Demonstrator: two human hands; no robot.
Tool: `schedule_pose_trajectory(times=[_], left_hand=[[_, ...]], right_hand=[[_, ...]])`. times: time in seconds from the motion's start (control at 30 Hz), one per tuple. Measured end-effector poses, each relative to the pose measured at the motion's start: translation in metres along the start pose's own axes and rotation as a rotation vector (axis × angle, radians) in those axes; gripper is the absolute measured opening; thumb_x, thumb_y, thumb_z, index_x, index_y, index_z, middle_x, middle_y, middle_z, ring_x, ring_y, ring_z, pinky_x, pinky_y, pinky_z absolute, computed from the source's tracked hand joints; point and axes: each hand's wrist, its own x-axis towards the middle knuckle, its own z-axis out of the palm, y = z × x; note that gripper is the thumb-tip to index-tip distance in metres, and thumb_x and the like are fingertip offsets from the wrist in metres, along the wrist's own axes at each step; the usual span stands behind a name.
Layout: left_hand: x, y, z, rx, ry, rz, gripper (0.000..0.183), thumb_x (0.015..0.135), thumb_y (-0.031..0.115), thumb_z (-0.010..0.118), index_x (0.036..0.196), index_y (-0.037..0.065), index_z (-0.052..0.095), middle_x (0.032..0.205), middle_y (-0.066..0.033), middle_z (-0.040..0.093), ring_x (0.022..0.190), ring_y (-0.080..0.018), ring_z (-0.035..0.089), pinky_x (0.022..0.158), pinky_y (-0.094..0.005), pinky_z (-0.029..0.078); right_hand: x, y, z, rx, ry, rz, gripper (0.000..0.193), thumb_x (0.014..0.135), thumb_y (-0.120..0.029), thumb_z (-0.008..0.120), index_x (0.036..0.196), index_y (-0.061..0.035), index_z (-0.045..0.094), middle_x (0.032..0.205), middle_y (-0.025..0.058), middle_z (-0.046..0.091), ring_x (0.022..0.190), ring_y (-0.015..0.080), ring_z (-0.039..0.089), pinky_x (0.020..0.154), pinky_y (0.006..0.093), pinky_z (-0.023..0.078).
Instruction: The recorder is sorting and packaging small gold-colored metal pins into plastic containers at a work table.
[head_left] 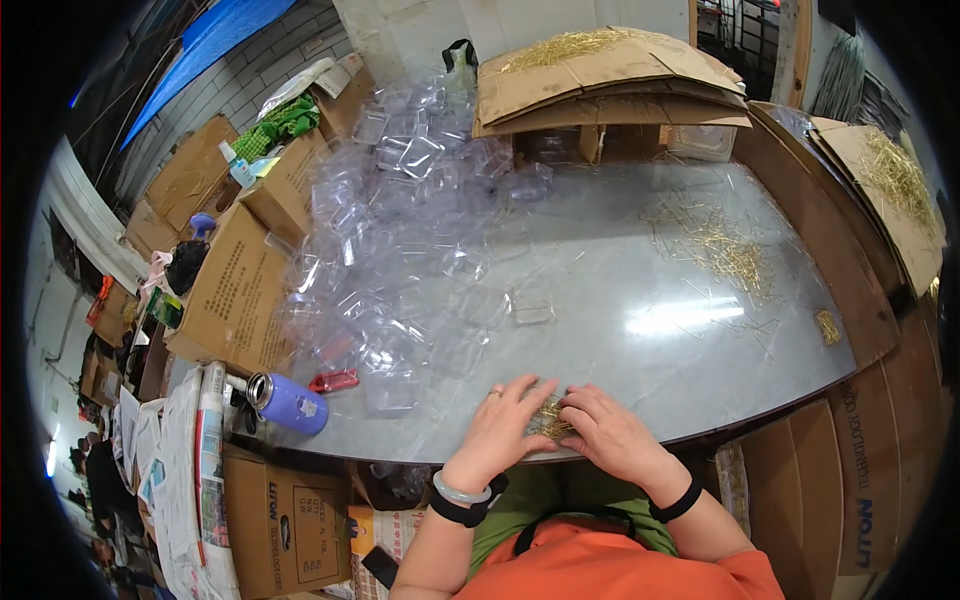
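Note:
At the front edge of the grey table (590,270), a small bundle of thin gold wire pieces (549,420) lies between my hands. My left hand (507,418) curls round its left side, and my right hand (607,428) closes on it from the right. Fingers partly hide the bundle. Loose gold wire pieces (735,258) are scattered on the right half of the table, some of them bent. By the right edge sits another small gold bundle (827,327). A clear plastic box (532,306) stands ahead of my hands.
A large pile of clear plastic boxes (400,215) covers the table's left side. A purple bottle (288,402) and a red tool (333,380) stand front left. Cardboard boxes (238,285) line the left; cardboard sheets (610,75) cover the back. A cardboard wall (815,230) borders the right.

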Motion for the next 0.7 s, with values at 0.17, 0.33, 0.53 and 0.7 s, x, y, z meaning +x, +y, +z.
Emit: schedule_pose_trajectory(times=[0.17, 0.33, 0.53, 0.7], left_hand=[[-0.003, -0.002, 0.002, -0.001, 0.017, -0.002, 0.064, 0.069, 0.028, 0.09, 0.124, 0.006, 0.065, 0.136, -0.0151, 0.055, 0.118, -0.041, 0.055, 0.1, -0.0475, 0.048], [-0.007, 0.001, 0.001, -0.062, 0.042, -0.007, 0.056, 0.071, 0.024, 0.089, 0.116, 0.002, 0.066, 0.123, -0.0156, 0.061, 0.114, -0.0385, 0.057, 0.097, -0.0448, 0.05], [-0.003, 0.003, 0.01, -0.068, 0.076, -0.013, 0.053, 0.073, 0.016, 0.086, 0.119, 0.0, 0.065, 0.113, -0.0167, 0.065, 0.106, -0.0356, 0.062, 0.093, -0.0421, 0.051], [-0.005, 0.007, 0.02, -0.231, 0.142, -0.033, 0.062, 0.075, 0.013, 0.084, 0.13, 0.0, 0.061, 0.114, -0.0179, 0.064, 0.108, -0.0362, 0.061, 0.096, -0.0441, 0.05]], right_hand=[[0.0, -0.002, -0.003, -0.004, -0.016, 0.006, 0.043, 0.083, -0.016, 0.077, 0.118, -0.0024, 0.056, 0.124, 0.0145, 0.057, 0.126, 0.0355, 0.055, 0.113, 0.0471, 0.044], [-0.001, -0.004, 0.0, -0.034, 0.011, 0.031, 0.045, 0.083, -0.016, 0.077, 0.119, -0.0025, 0.054, 0.125, 0.0157, 0.057, 0.125, 0.0361, 0.055, 0.111, 0.0458, 0.045], [-0.003, -0.001, 0.007, 0.006, 0.095, 0.082, 0.05, 0.084, -0.017, 0.078, 0.124, -0.0017, 0.052, 0.127, 0.0175, 0.056, 0.122, 0.0379, 0.056, 0.104, 0.0452, 0.048], [-0.001, -0.001, 0.005, -0.031, 0.045, 0.08, 0.054, 0.084, -0.018, 0.078, 0.129, 0.0011, 0.054, 0.129, 0.0175, 0.055, 0.123, 0.0372, 0.055, 0.104, 0.044, 0.048]])
